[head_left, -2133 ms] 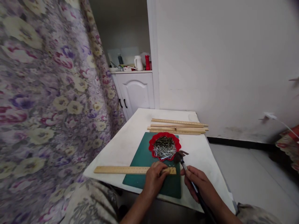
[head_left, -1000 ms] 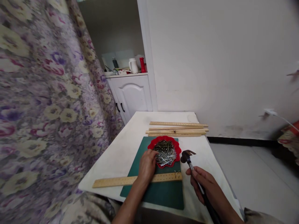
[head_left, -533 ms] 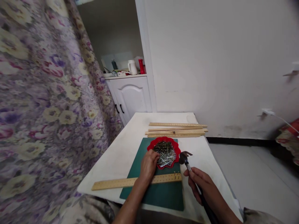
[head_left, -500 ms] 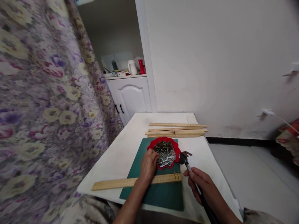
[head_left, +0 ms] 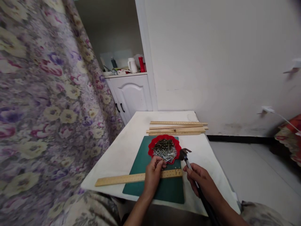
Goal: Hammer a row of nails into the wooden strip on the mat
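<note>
Beneath my left hand (head_left: 154, 175) lies a long, flat strip of pale, dotted wood (head_left: 122, 179), a few small metal nails (head_left: 178, 171) standing at its end nearer my right hand (head_left: 202, 182). My left fingers are curled, thumb close; whether they pinch anything I can't tell. My right is wrapped round a dark-handled steel claw hammer (head_left: 188, 164). Just beyond my left fingers, a red scalloped bowl (head_left: 164, 137) holds heaped dark and silvery nails (head_left: 165, 150).

On the worktop (head_left: 119, 157) lies a mat (head_left: 170, 190); on it, a dish (head_left: 150, 150) holds nails (head_left: 166, 150), with a strip (head_left: 131, 178) before, other strips (head_left: 176, 130) behind, a hammer (head_left: 189, 164) right.
</note>
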`<action>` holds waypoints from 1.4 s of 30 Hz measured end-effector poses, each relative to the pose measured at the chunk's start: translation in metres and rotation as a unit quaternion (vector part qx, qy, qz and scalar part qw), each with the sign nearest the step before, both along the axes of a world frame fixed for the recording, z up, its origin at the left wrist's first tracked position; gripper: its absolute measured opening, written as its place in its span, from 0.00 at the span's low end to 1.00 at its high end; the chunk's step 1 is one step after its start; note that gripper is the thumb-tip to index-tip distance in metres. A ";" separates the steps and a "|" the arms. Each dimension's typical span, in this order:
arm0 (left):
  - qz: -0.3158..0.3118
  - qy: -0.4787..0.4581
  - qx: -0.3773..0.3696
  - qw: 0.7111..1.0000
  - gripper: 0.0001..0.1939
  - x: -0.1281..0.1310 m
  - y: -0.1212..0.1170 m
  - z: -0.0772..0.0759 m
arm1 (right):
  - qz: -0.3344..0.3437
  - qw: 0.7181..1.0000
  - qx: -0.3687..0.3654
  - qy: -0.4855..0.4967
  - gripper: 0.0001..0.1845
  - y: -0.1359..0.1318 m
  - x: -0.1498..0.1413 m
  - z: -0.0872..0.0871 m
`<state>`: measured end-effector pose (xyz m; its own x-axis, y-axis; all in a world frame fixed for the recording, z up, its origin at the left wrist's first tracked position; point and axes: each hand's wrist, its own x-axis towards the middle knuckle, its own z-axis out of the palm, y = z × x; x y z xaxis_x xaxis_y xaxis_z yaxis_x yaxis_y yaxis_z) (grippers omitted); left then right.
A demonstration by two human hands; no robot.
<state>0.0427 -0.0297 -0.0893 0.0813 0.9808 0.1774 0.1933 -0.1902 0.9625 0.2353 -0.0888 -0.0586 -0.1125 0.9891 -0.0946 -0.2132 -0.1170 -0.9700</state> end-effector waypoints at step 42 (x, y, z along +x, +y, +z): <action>-0.034 0.150 0.072 0.986 0.08 0.019 -0.009 -0.020 | 0.073 0.996 -0.021 0.041 0.16 -0.008 -0.017 -0.011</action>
<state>0.0613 -0.0383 -0.1094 0.2165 0.9376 0.2720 0.4464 -0.3428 0.8266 0.2180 -0.0972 -0.0692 -0.2647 0.9569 -0.1194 -0.2686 -0.1920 -0.9439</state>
